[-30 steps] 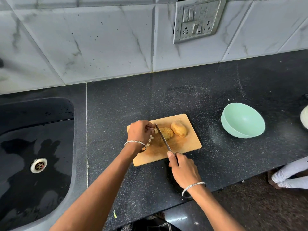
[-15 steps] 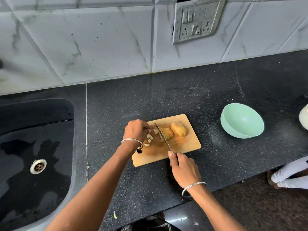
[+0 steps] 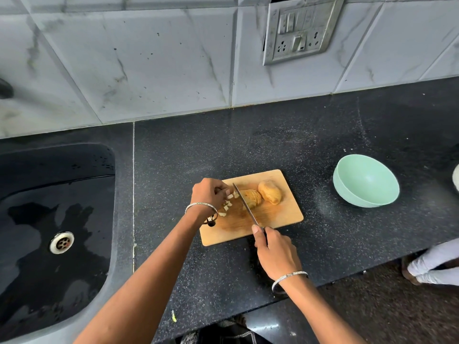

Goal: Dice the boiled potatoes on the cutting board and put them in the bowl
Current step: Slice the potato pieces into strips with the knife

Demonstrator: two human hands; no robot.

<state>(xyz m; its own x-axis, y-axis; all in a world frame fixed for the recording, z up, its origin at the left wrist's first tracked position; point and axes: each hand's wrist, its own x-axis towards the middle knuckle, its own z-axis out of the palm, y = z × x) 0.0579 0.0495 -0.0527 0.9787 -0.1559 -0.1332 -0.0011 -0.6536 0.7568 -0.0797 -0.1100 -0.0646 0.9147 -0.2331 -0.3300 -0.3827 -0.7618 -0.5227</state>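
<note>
The right hand (image 3: 275,252) grips a thin steel knife (image 3: 244,207) at the wooden cutting board's (image 3: 280,214) near edge. The left hand (image 3: 208,194) curls over pale potato cubes (image 3: 227,206) on the board, its grip unclear. A sliced potato (image 3: 252,197) and an oval whole potato (image 3: 269,194) lie mid-board, and the round mint bowl (image 3: 347,192) stands well to its right.

soft, even daylight, no hard shadows; pale glare on the wet sink (image 3: 57,219) and counter (image 3: 323,207). wide-angle bending curves the tiles (image 3: 124,58) at the edges; focus sharp.
</note>
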